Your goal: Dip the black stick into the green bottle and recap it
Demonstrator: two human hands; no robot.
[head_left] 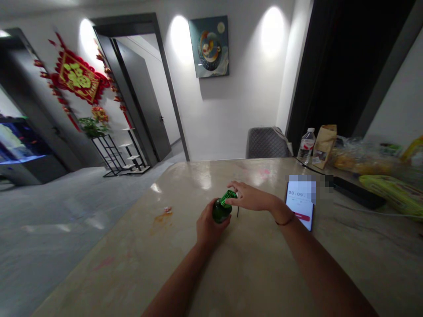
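A dark green bottle [220, 212] with a shiny bright green neck stands on the table, tilted a little in view. My left hand [208, 224] is wrapped round its body from the left and front. From the right, my right hand [246, 196] reaches over the neck, with thumb and fingers closed about the top. The fingertips partly cover the bottle's mouth, so whether a cap is there is hidden. A thin dark strip [237, 211] shows just right of the bottle, below my right hand; its kind is unclear.
On the marble-like table [132, 264] lies a phone [299, 204] with a running timer, near my right forearm. Farther right are a water bottle [306, 146], a paper bag [324, 146], a black device [358, 193] and a yellow-green packet [393, 191]. A small scrap [168, 210] and orange stain lie left.
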